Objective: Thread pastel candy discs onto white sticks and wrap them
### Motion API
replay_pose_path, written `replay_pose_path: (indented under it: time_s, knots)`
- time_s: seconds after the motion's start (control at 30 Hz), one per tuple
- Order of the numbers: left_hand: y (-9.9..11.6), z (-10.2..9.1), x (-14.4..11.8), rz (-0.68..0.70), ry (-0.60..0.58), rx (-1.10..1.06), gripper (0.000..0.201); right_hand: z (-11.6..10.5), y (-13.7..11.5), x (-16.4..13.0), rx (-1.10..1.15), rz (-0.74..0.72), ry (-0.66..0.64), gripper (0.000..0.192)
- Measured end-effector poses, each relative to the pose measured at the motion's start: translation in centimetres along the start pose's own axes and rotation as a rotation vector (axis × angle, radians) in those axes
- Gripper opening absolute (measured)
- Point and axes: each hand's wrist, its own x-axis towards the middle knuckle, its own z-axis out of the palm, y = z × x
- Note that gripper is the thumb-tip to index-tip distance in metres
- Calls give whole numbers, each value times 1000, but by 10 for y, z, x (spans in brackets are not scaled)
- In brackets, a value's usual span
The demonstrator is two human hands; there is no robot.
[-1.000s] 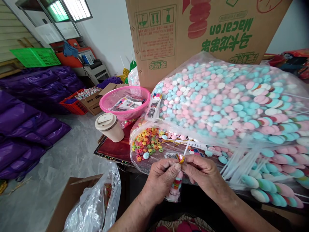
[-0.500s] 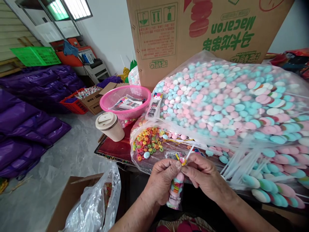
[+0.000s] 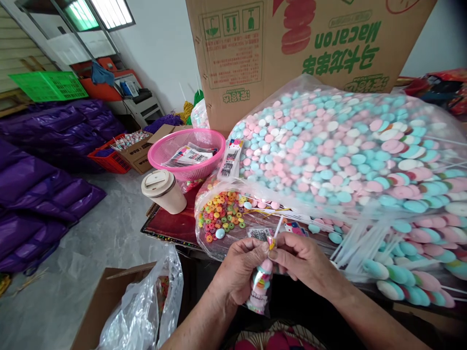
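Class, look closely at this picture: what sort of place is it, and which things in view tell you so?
Probably a small candy-packing workshop. A big clear bag of pastel candy discs lies before a Macaron carton, purple sacks line the floor, and both hands pinch a small candy packet.

Candy skewer (image 3: 260,287) in my view: pastel discs and coloured rings stacked on a white stick, sleeved in clear film, hanging upright, stick tip up, neck pinched between both hands

both forearms are bare, with no sleeves in view, and the left hand (image 3: 242,272) and right hand (image 3: 304,260) carry no gloves or rings. at the bottom centre, a pink-patterned dark garment (image 3: 277,340) shows.
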Motion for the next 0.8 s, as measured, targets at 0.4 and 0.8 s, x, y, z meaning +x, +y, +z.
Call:
replay_pose_path:
  time_s: [0.4,0.8]
  knots:
    - [-5,2,5,206,7,204,25,3,10,-6,-944,-551,180,24]
    - [17,3,-17,417,204,667,76,-11,-25,9,-952,-669,630,25]
